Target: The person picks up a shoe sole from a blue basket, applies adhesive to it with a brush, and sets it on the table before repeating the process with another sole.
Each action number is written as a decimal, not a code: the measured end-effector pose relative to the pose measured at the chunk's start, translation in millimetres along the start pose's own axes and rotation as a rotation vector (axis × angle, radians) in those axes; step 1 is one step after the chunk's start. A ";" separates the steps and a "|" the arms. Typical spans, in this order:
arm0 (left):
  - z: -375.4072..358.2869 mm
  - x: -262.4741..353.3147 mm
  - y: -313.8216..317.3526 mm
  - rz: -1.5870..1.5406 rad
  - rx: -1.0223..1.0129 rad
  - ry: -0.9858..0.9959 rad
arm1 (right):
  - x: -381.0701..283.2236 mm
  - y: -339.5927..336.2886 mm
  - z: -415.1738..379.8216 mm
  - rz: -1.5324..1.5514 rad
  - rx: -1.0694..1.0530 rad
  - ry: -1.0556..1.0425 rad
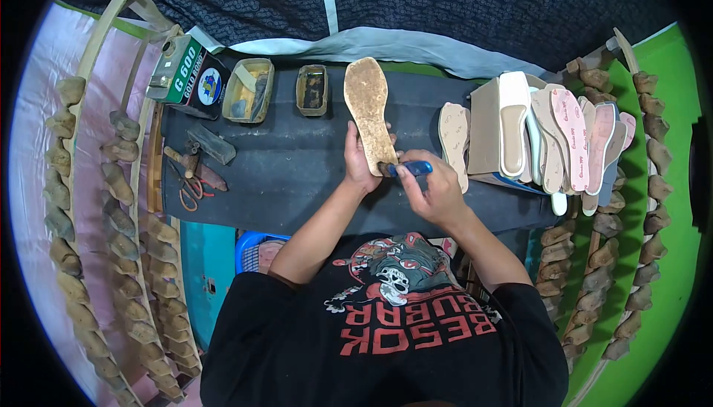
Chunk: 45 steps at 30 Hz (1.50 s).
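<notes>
My left hand (359, 160) is closed around the narrow lower end of a tan, speckled shoe insole (367, 95), which stands up lengthwise over the dark table. In my right hand (434, 188) is a brush with a blue handle (417, 167). Its dark tip (386, 170) is at the insole's lower end, close to my left fingers. Part of the handle is hidden by my right fingers. Just right of my right hand, a pale insole (454, 136) leans against a cardboard box (486, 128).
Many insoles (568, 136) lean at the box's right. Two small trays (248, 114) and a G 600 can (178, 80) stand at the back left. Scissors (191, 193), a hammer (184, 160) and a dark block (211, 145) lie on the left. Racks of shoe lasts (65, 258) flank the table.
</notes>
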<state>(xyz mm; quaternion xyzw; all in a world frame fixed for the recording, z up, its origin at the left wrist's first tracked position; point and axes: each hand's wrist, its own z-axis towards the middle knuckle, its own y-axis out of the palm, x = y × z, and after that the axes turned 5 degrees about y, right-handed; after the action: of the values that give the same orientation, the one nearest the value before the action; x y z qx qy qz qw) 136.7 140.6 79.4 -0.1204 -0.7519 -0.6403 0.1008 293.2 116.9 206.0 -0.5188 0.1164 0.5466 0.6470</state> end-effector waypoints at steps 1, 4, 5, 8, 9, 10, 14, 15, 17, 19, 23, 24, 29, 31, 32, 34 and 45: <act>-1.3 -2.0 -2.8 0.025 0.000 0.006 | 2.0 -0.7 -1.5 0.010 0.003 0.051; -6.5 -3.5 -2.3 0.108 0.000 0.031 | 8.7 -3.7 5.8 0.003 0.057 0.087; -11.4 -3.1 -0.1 0.114 0.000 0.027 | 8.2 -3.7 7.0 0.040 0.065 0.109; -25.2 -2.0 3.9 0.061 0.001 -0.001 | 9.6 -2.6 10.7 0.126 0.049 0.157; -30.0 -1.7 3.0 0.054 0.026 -0.010 | 13.5 0.2 10.7 0.143 0.021 0.163; -35.8 -1.0 1.0 0.047 0.055 -0.019 | 16.5 3.8 11.0 0.162 -0.011 0.171; -59.6 0.4 -37.6 0.003 -0.018 -0.078 | 35.0 19.6 13.5 0.137 -0.030 0.136; -66.9 1.7 -42.7 -0.022 -0.080 -0.090 | 32.5 22.6 16.5 0.170 -0.018 0.171; -82.8 -1.5 -51.5 0.035 0.020 -0.108 | 45.9 33.6 17.0 0.194 -0.030 0.287; -96.4 -1.0 -61.5 0.022 0.042 -0.151 | 59.2 48.8 20.2 0.399 -0.012 0.411; -112.8 3.4 -76.7 0.054 0.097 -0.142 | 69.0 66.9 36.3 0.441 -0.060 0.417; -115.1 6.9 -78.3 0.040 0.117 -0.158 | 68.6 71.9 40.7 0.460 -0.050 0.430; -118.6 30.0 -90.1 0.072 0.124 -0.202 | 70.1 102.9 56.3 0.420 -0.031 0.379; -115.2 39.8 -96.7 0.095 0.116 -0.244 | 70.8 117.4 62.0 0.373 -0.017 0.364; -113.9 42.8 -100.3 0.101 0.114 -0.261 | 70.0 125.4 63.5 0.325 -0.014 0.342; -110.9 50.8 -104.9 0.131 0.120 -0.283 | 62.6 139.3 70.1 0.263 -0.025 0.322; -101.4 89.9 -123.4 0.160 0.085 -0.330 | 76.3 203.6 94.9 0.033 -0.067 0.270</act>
<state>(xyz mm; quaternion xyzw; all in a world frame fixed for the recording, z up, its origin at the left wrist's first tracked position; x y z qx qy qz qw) 12.7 26.5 7.2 -0.2788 -0.7728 -0.5693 0.0316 113.8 209.8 81.7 -0.6070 0.1928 0.4858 0.5987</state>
